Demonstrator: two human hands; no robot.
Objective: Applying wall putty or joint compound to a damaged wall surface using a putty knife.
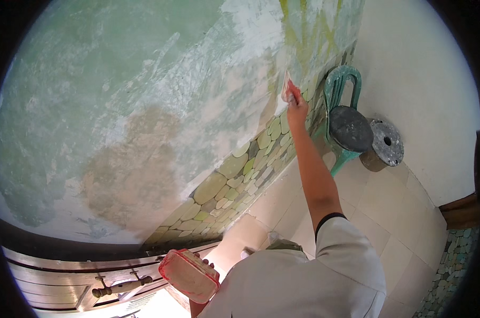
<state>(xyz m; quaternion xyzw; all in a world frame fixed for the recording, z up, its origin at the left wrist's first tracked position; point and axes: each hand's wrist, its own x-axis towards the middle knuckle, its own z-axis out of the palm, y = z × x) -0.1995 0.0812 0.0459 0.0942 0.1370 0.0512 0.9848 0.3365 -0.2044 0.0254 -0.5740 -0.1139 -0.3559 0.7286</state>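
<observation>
My right hand [298,108] grips a putty knife [287,87] with a reddish part, its blade at the mottled green-and-white wall [118,85], just above a band of green pebble tiles [216,188]. My left hand [208,264] holds a rectangular red plastic container [188,273] of pale paste low in front of my body; most of that hand is hidden behind the container.
A green plastic chair [340,79] with a dark round lid or seat on it stands by the wall, beside a paint-spattered bucket [385,143]. Beige floor tiles [372,222] lie below. A wooden door with a long handle [120,286] is at lower left, a white wall [420,106] at right.
</observation>
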